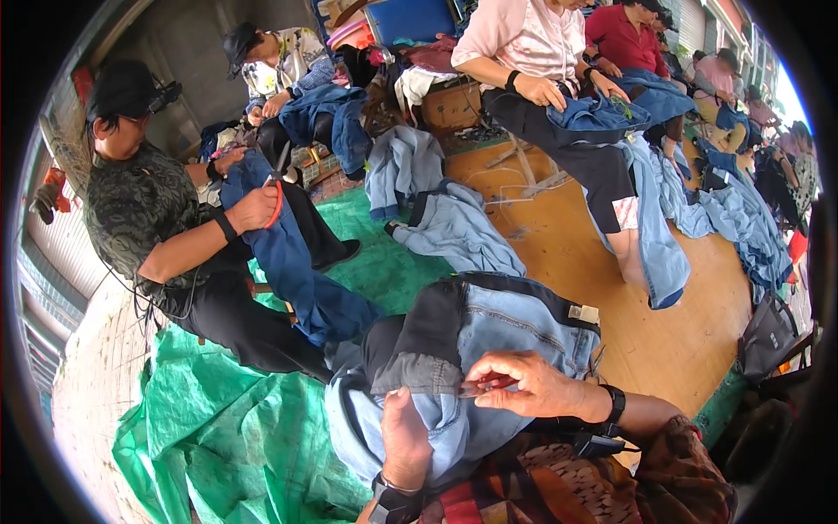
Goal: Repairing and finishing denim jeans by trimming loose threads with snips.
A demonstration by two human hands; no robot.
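A light-blue denim garment with dark fabric panels lies across my lap at the lower centre. My left hand grips a grey-black section of it, thumb on top, other fingers hidden under the cloth. In my right hand is a small red-handled cutting tool, held closed-fingered at the edge of that grey section, near my left thumb. Its tip is small and partly hidden.
Green tarpaulin and a tan board cover the ground. Light-blue garments lie ahead. At left a person holds orange-handled scissors over dark denim. Several seated people handle denim beyond. A dark bag stands at right.
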